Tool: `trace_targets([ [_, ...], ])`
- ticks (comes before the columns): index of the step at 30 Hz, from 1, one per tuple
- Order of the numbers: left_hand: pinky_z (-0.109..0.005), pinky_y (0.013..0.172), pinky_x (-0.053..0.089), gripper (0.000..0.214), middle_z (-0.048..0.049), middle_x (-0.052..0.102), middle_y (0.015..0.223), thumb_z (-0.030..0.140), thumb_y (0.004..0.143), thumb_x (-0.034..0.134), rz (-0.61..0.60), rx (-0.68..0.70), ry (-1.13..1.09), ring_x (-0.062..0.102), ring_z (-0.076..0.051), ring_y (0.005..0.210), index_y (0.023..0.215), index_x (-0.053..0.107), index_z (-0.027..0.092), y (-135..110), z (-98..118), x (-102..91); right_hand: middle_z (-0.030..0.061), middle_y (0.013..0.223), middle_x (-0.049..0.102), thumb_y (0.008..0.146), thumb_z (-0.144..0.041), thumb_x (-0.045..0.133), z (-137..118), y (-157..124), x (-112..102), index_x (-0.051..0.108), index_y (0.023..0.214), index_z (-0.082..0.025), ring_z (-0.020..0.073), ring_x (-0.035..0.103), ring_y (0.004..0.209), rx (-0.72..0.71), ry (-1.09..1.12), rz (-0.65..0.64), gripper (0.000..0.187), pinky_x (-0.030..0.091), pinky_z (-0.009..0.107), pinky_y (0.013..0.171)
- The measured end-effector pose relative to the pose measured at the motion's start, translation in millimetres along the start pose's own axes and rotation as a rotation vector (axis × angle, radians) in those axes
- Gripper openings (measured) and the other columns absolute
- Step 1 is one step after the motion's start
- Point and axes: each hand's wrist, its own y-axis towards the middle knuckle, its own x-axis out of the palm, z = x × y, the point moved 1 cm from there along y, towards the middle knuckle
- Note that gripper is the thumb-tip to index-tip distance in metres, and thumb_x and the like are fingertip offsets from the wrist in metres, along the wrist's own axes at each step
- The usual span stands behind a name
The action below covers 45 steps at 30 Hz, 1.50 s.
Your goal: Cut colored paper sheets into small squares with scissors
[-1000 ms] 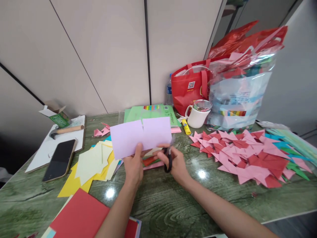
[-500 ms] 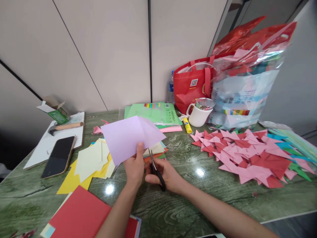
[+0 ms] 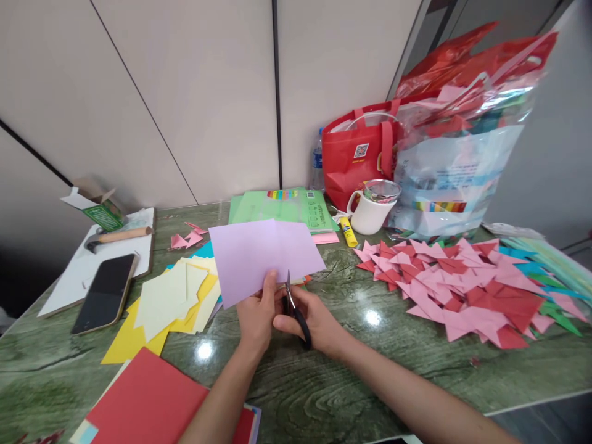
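Observation:
My left hand [image 3: 256,314] pinches the lower edge of a lilac sheet of paper [image 3: 263,254] and holds it up over the green table [image 3: 324,394]. My right hand [image 3: 311,322] grips black-handled scissors [image 3: 294,308]; their blades point up at the sheet's lower edge, beside my left thumb. Under the sheet lies a heap of pale yellow, yellow and blue paper squares [image 3: 171,299].
A pile of pink and red folded triangles [image 3: 457,287] covers the right side. Behind stand a white mug [image 3: 370,213], a glue stick [image 3: 346,232], a red bag [image 3: 358,154], a clear plastic bag [image 3: 453,154] and a green paper pack [image 3: 282,209]. Left: phone [image 3: 105,293], hammer [image 3: 118,236], red sheets [image 3: 148,401].
The lilac sheet has turned flatter toward me, and the scissors have swung from behind the sheet's right edge to upright at its lower edge.

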Motion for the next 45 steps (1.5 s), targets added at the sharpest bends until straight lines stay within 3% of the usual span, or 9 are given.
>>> trace_targets([
  [8,-0.032,0.079,0.044,0.034,-0.0084,0.068,0.08,0.044,0.068,0.054,-0.03,0.02,0.078,0.062,-0.021,0.079,0.077,0.065,0.013,-0.7,-1.7,0.0,-0.0006,0.071,0.051,0.058,-0.042,0.072,0.4,1.2,-0.4,0.05,0.083,-0.017,0.0144,0.048,0.067,-0.01,-0.044,0.018,0.041,0.041,0.028,0.065],
  [18,-0.032,0.092,0.036,0.038,-0.0074,0.063,0.102,0.044,0.068,0.056,-0.042,-0.034,0.199,0.055,-0.021,0.1,0.095,0.062,0.018,1.6,6.7,-6.0,-0.0013,0.071,0.05,0.051,-0.043,0.075,-1.7,1.4,-2.0,0.049,0.084,-0.017,0.0133,0.048,0.066,0.04,0.009,0.031,0.048,0.04,0.027,0.063],
  [25,-0.032,0.092,0.036,0.042,-0.0068,0.063,0.104,0.047,0.066,0.056,-0.005,-0.008,0.196,0.054,-0.021,0.1,0.096,0.061,0.019,3.7,3.2,-8.0,-0.0005,0.074,0.05,0.054,-0.042,0.073,-1.6,1.3,-3.5,0.052,0.085,-0.019,0.0151,0.05,0.072,0.063,-0.012,0.03,0.044,0.041,0.031,0.07],
  [45,-0.032,0.087,0.04,0.032,-0.005,0.066,0.092,0.045,0.064,0.059,-0.028,-0.04,0.168,0.058,-0.021,0.091,0.084,0.065,0.02,1.2,5.9,-6.7,-0.0025,0.069,0.047,0.055,-0.04,0.073,-1.7,-0.1,-2.5,0.05,0.082,-0.018,0.0129,0.048,0.067,0.071,-0.052,0.082,0.042,0.04,0.027,0.065],
])
